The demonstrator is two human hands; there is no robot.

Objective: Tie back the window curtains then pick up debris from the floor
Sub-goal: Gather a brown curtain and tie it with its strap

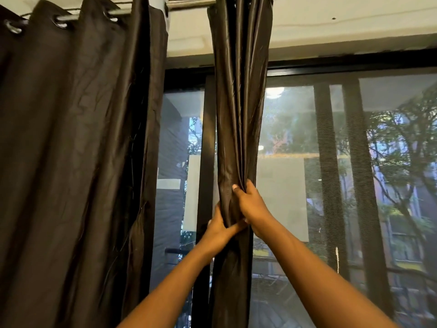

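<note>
The gathered curtain [238,114] hangs from the rod [189,3] at the centre, in front of the window [295,185]. The spread curtain [71,150] hangs to its left on the same rod, with a gap of window between the two. The right hand [248,204] grips the gathered curtain from the right side. The left hand [218,229] grips it from the left, just below the right hand. Both forearms reach up from below.

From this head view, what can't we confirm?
- Floor and any debris: below the frame's bottom edge.
- Tie-back cord: none visible; the left hand and right hand cover the gathered dark brown satin curtain at its pinch.
- Hem of the wide dark grommet curtain: cut off.
</note>
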